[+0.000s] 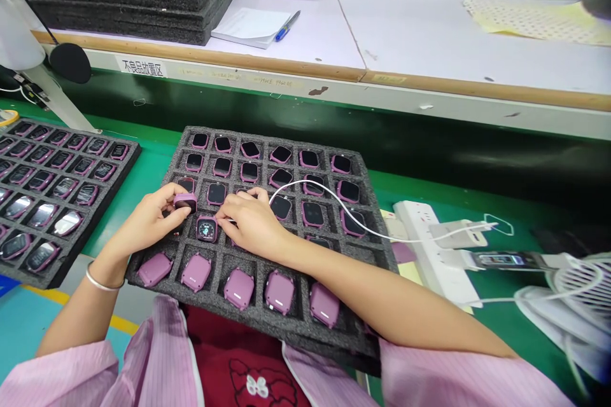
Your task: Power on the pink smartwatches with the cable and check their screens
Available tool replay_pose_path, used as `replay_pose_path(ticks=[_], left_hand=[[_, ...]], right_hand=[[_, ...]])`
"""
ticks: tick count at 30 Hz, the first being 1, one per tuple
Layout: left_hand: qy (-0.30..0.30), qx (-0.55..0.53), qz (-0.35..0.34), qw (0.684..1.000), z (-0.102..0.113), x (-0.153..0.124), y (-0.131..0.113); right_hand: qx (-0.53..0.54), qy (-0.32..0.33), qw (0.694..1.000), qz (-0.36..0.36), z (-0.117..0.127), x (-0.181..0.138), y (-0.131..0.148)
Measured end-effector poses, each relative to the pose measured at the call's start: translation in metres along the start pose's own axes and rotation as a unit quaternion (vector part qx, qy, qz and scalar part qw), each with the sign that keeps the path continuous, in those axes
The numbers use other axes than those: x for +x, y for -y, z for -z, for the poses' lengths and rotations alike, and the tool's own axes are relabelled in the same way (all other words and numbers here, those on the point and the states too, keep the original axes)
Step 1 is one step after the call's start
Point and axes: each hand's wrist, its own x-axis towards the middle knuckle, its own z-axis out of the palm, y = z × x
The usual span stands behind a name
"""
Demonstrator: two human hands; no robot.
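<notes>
My left hand (155, 216) pinches a purple smartwatch case (185, 202) with a dark screen, held just above the foam tray (298, 331). Beside it, a smartwatch with a lit screen (207, 229) sits in the tray. My right hand (252, 219) has its fingers closed at that watch's right edge, around the end of a white cable (329, 194); the tip is hidden by the fingers. Rows of dark-screened watches (312, 213) fill the tray's far pockets. In the nearest row, several watches (239, 288) lie with their plain purple sides up.
A second foam tray (71, 248) of watches lies at left. On the right are a white power strip (429, 248) with plugs, a USB meter (508, 260) and a white fan (573, 305). The shelf (410, 38) behind holds black foam sheets (124, 6), a notepad (252, 25) and a pen (287, 26).
</notes>
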Motion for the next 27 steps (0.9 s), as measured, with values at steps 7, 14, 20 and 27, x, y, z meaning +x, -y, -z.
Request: replay_pose_path(ticks=[7, 14, 20, 27], left_hand=[[-0.009, -0.007, -0.003, 1.000, -0.009, -0.004, 0.013], [-0.008, 0.025, -0.106, 0.994, -0.011, -0.002, 0.007], [-0.033, 0.055, -0.166, 0.984, -0.013, -0.004, 0.002], [0.017, -0.018, -0.055, 0.998, -0.012, -0.008, -0.008]], right_hand=[[-0.011, -0.012, 1.000, 0.005, -0.002, 0.000, 0.000], [-0.037, -0.175, 0.982, 0.053, 0.000, -0.004, -0.005], [0.029, -0.284, 0.952, 0.105, 0.005, -0.013, 0.002], [0.098, -0.180, 0.975, 0.085, 0.000, -0.009, 0.002]])
